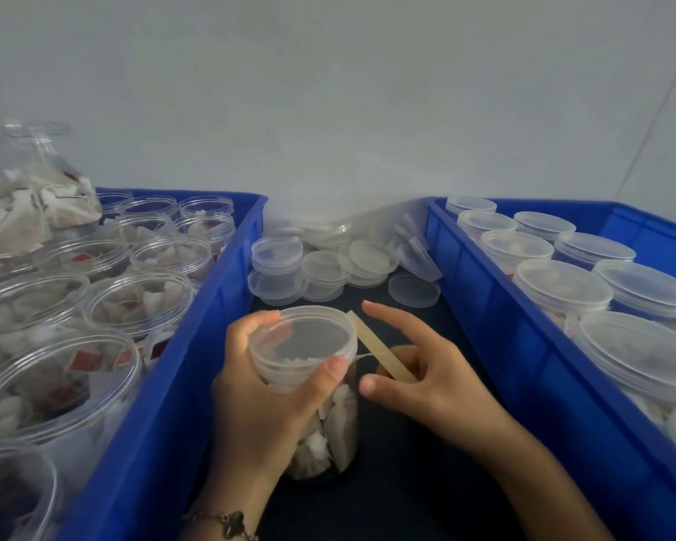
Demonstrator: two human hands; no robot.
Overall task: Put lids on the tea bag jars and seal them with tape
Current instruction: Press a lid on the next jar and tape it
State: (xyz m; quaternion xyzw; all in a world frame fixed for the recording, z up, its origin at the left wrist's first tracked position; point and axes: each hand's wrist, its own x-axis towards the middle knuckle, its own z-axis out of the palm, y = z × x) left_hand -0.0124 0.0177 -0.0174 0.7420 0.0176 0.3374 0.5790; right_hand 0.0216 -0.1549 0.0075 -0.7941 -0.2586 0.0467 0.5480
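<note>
Centrally, left hand [266,388] grips jar [321,404]; right hand [426,369] pinches tape [379,347].

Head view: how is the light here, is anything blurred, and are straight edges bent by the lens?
Head view: dim, bluish light; the dark table is nearly black. The left hand on the lidded jar and the right hand with the tape roll look fairly sharp; the open jars at left are soft. The blue crates' rims splay outward, showing wide-angle distortion.

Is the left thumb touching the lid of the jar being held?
Touching. In the head view the left hand wraps the jar, and its thumb tip presses against the lid rim at the near edge.
</note>
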